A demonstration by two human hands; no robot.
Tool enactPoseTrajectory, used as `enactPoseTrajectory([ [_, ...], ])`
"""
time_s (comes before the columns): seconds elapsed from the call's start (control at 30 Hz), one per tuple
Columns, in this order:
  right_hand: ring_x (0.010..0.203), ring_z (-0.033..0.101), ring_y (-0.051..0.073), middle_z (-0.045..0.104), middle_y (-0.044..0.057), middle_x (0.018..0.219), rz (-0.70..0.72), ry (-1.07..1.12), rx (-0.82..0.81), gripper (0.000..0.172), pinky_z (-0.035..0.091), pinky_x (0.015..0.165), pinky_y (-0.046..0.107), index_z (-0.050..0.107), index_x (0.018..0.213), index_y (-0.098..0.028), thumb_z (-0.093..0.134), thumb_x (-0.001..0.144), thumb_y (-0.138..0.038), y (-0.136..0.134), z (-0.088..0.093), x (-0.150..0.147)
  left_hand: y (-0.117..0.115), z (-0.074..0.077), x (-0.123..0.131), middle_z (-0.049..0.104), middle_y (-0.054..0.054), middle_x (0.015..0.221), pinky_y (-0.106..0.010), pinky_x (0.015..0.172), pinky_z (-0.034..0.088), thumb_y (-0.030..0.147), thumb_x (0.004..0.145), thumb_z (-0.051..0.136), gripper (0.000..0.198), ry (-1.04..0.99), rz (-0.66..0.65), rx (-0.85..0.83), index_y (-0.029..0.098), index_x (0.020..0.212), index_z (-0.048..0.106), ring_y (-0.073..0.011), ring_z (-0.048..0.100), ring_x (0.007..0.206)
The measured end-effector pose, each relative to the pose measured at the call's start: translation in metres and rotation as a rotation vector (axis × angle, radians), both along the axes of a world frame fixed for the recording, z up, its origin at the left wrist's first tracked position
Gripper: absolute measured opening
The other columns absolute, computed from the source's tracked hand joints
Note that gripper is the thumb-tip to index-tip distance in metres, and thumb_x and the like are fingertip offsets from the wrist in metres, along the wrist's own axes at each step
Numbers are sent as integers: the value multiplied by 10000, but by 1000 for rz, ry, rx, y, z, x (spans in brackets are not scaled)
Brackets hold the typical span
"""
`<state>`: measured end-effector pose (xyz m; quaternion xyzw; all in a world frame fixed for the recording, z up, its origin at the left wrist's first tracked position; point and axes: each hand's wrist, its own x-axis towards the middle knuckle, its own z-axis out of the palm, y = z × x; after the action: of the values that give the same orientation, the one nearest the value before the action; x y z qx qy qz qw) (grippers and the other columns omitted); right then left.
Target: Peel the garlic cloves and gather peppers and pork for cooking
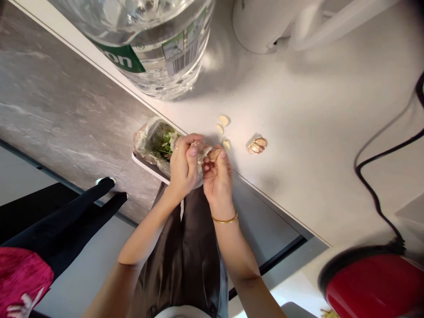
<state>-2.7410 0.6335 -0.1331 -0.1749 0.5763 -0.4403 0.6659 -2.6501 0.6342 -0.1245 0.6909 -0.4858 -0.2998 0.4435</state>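
Observation:
Over the counter's front edge, my right hand (217, 176), with a gold bangle on the wrist, pinches an unpeeled garlic clove (214, 154) between thumb and fingers. Close beside it is my left hand (184, 165), its fingers curled round pale, papery garlic skin (202, 149); the grip is partly hidden. Just beyond the hands lie peeled garlic cloves (224, 120) on the white counter (298, 154). Part of a garlic bulb (257, 145), with several cloves joined, rests farther right. Below my left hand is a lined bin (142, 137) with green scraps (164, 142) in it.
A large water bottle (159, 57) stands at the back left, with a white appliance (261, 22) to its right. A black cord (367, 183) runs down to a red appliance (371, 282). At lower left stands another person in dark trousers (73, 221).

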Motion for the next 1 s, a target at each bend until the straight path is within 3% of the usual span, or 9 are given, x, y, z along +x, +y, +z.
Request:
enactPoseTrajectory([
  [0.13, 971, 701, 142, 718, -13, 953, 34, -126, 92, 230, 593, 833, 270, 667, 968, -284, 643, 857, -484, 8, 0, -9, -27, -13, 19, 657, -89, 1149, -378, 964, 424, 441, 1016, 375, 371, -262, -236, 17, 200, 1211, 579, -222, 562, 1058],
  [0.23, 974, 712, 123, 733, -50, 1019, 34, -199, 177, 197, 593, 896, 262, 692, 932, -304, 749, 786, -422, 17, 1, -12, -34, -16, 28, 651, -91, 1227, -430, 1012, 392, 410, 994, 451, 345, -366, -323, 33, 224, 1231, 619, -258, 523, 1147],
  [0.33, 926, 719, 111, 742, -73, 937, 54, -215, 209, 192, 606, 865, 251, 697, 898, -320, 789, 752, -405, 24, 2, -12, -18, -7, 34, 643, -98, 1252, -429, 1010, 424, 381, 975, 505, 309, -318, -286, -17, 233, 1199, 659, -250, 541, 1165],
  [0.47, 822, 710, 123, 759, -36, 949, 37, -193, 223, 233, 629, 737, 258, 719, 849, -292, 835, 688, -415, 27, 2, -9, 23, 7, 38, 723, -68, 999, -377, 900, 530, 308, 952, 563, 199, -93, -336, -68, 215, 1026, 723, -194, 641, 981],
  [0.6, 786, 700, 124, 768, -12, 1001, 69, -162, 225, 234, 626, 701, 262, 752, 812, -277, 870, 633, -372, 29, 0, -5, 50, 11, 43, 742, -76, 997, -375, 855, 565, 220, 924, 598, 164, -101, -353, -77, 213, 1038, 716, -196, 665, 962],
  [0.83, 831, 716, 148, 784, 6, 943, 184, 21, 90, 239, 608, 792, 305, 783, 893, -265, 845, 674, -338, 38, -5, -3, 55, 15, 53, 749, -66, 922, -321, 780, 567, 179, 918, 585, 109, -202, -455, -33, 190, 931, 692, -168, 669, 846],
  [1.0, 882, 725, 173, 788, 9, 935, 238, 149, -10, 209, 604, 836, 333, 790, 876, -276, 847, 675, -298, 40, -2, -2, 60, 18, 55, 740, -47, 848, -287, 730, 540, 147, 905, 585, 115, -158, -446, 4, 190, 831, 662, -152, 636, 775],
])
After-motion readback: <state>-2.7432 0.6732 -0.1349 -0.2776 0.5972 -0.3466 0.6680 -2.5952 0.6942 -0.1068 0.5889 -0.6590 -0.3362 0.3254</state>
